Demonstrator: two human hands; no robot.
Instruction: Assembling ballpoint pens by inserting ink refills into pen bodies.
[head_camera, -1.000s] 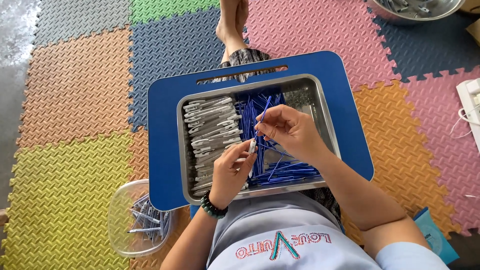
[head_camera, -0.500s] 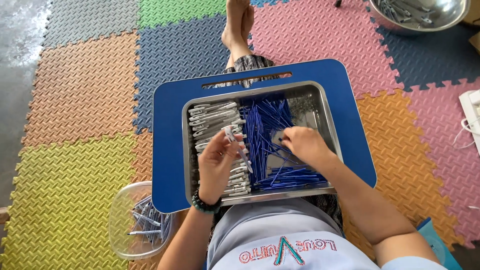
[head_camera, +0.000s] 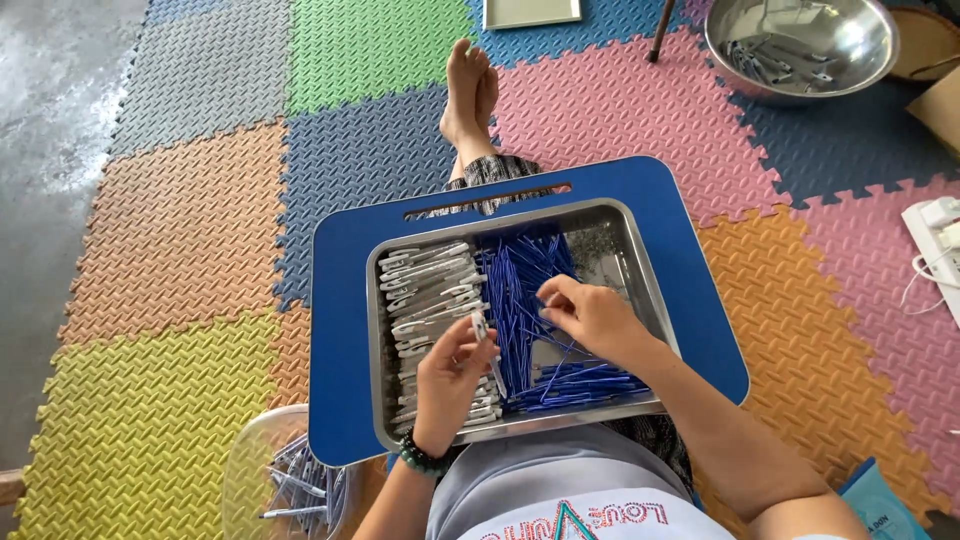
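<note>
My left hand (head_camera: 450, 375) pinched on white pen barrel (head_camera: 481, 327), held over steel tray (head_camera: 640, 262). Right hand (head_camera: 590, 315) closed on thin blue refill (head_camera: 545, 300). I judge: keep barrel steady, feed refill straight. Clear tub (head_camera: 245, 470), floor left: finished pens. Tray on blue lap desk (head_camera: 340, 300): white barrels left, blue refills right. Steel bowl (head_camera: 860, 30), far right: more pens.

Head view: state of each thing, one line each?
left hand: pinching one grey pen barrel above the tray
right hand: fingertips down in the blue refills; grip unclear
grey pen barrels: stacked in rows, tray's left side
blue refills: loose pile, tray's middle
metal tray: flat on the blue lap desk
metal bowl: upright, a few parts inside
clear tub: open, holds pens
</note>
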